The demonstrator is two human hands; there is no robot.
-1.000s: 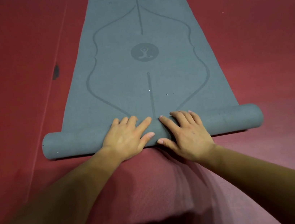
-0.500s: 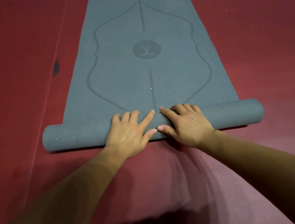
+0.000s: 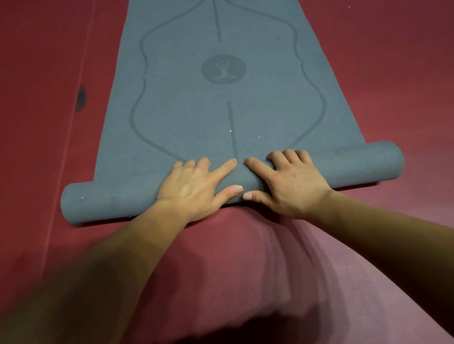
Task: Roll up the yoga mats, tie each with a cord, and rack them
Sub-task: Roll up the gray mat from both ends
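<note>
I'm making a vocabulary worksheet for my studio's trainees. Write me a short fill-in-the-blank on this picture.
1. The left hand and right hand grip the part of the yoga mat that has been ____ up.
2. The hands sit side by side at the ____ of the roll, not at its ends.
3. The floor around the mat is coloured ____.

Missing words: rolled; middle; red.

Left hand [image 3: 193, 191] and right hand [image 3: 288, 183] grip the partly rolled grey yoga mat [image 3: 181, 105].
</note>
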